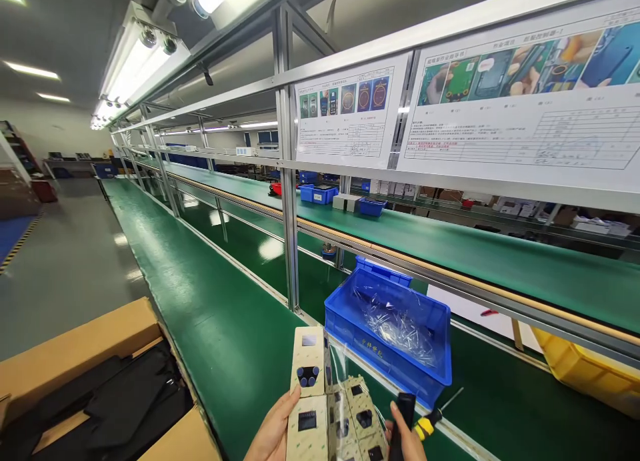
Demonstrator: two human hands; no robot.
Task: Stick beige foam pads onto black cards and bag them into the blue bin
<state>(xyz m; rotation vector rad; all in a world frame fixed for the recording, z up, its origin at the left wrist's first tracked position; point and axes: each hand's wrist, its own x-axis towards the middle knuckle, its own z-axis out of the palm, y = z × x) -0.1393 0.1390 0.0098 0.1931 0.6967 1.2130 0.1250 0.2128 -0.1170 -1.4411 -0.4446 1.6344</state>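
Note:
Beige panels (308,407) with dark windows and clustered button holes stand in a bundle at the bottom middle, partly behind clear plastic film. My left hand (274,429) grips them along their left edge, its thumb on the front. At their right side, my right hand (409,442) is closed on a black flat bar-shaped piece (403,414), thumb laid over it. Fingertips of that hand show beside the panels' right edge; whether they touch is unclear. Just right of it lies a yellow-and-black screwdriver (429,423), shaft pointing up and right.
Behind the hands a blue bin (390,364) holds crumpled clear plastic. A cardboard box (90,334) of black pieces stands left of the green bench (220,301). A yellow bin (585,367) is at right. A metal post (290,247) rises from the bench, below hung instruction sheets (350,114).

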